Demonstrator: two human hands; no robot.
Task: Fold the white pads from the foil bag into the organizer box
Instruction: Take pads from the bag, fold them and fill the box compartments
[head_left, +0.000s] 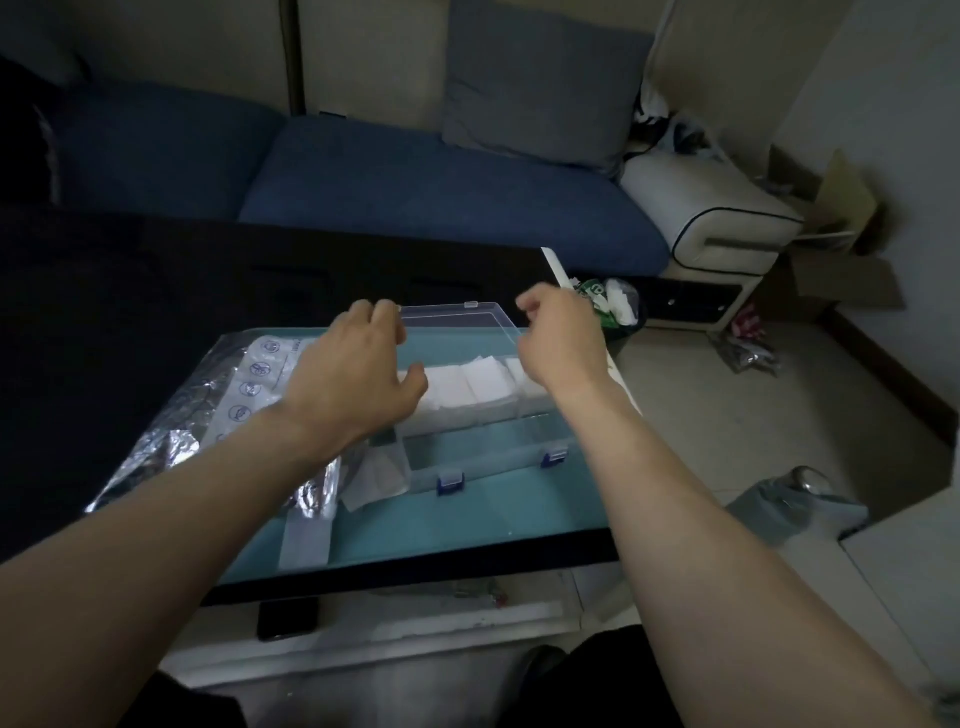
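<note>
White pads (475, 387), folded into squares, fill the far row of compartments of the clear organizer box (483, 452), which stands near the right edge of the table (467, 525); the near row shows no pads. Blue latches (450, 482) sit on the box's near wall, and its transparent lid (457, 319) stands open toward the far edge. Left hand (353, 364) reaches over the left end of the box, fingers curled at the lid's left far corner; whether it actually grips the lid cannot be told. Right hand (558, 338) is at the lid's right edge with fingers curled in, its grasp likewise unclear. Foil bag (208, 415), crinkled and silver with a printed white panel, lies on the left part of the table, touching the box. Beyond the far edge runs a blue sofa (415, 182) with a grey cushion (540, 83).
</note>
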